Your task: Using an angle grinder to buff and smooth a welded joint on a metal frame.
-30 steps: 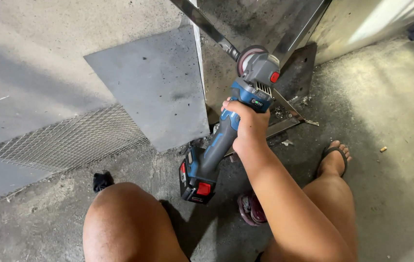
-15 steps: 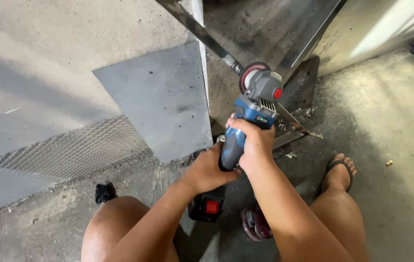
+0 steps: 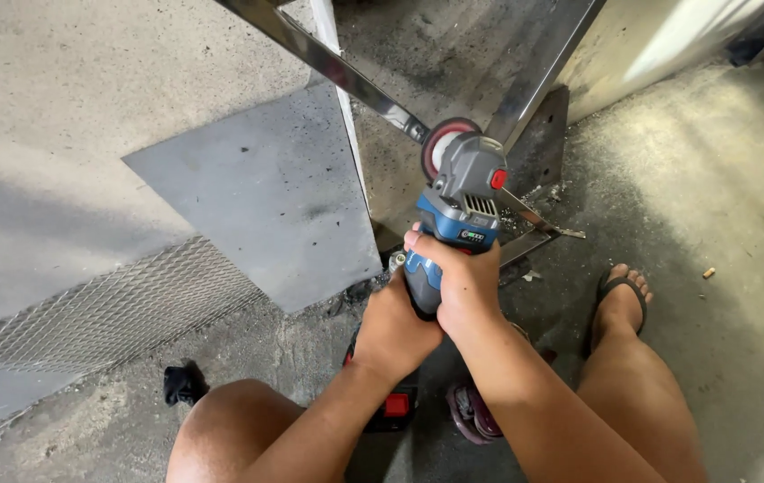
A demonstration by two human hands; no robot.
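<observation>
1. While both hands grip it, the cordless angle grinder (image 3: 459, 215) points away from the person, body blue and grey, red button on its head.
2. Right hand (image 3: 462, 286) is wrapped tight around the grinder body, fingers closed over the top just behind the vents.
3. Left hand (image 3: 393, 329) is closed around the lower handle, just behind and touching the right hand.
4. Battery pack (image 3: 393, 404), black with a red tab, sits below the left wrist, partly hidden by the forearm.
5. Grinding disc (image 3: 440, 143), red-rimmed, is ahead of the hands, at the shiny metal strip (image 3: 328, 61); actual contact cannot be told.
6. Grey metal sheet (image 3: 257, 192) lies left of the hands, with mesh panel (image 3: 105, 309) further left and nearer the person.
7. Foot in a black flip-flop (image 3: 622, 300) rests on the concrete floor (image 3: 722, 224) right of the hands.
8. Small black object (image 3: 183, 385) lies on the floor, left of the left forearm, beside the knee.
</observation>
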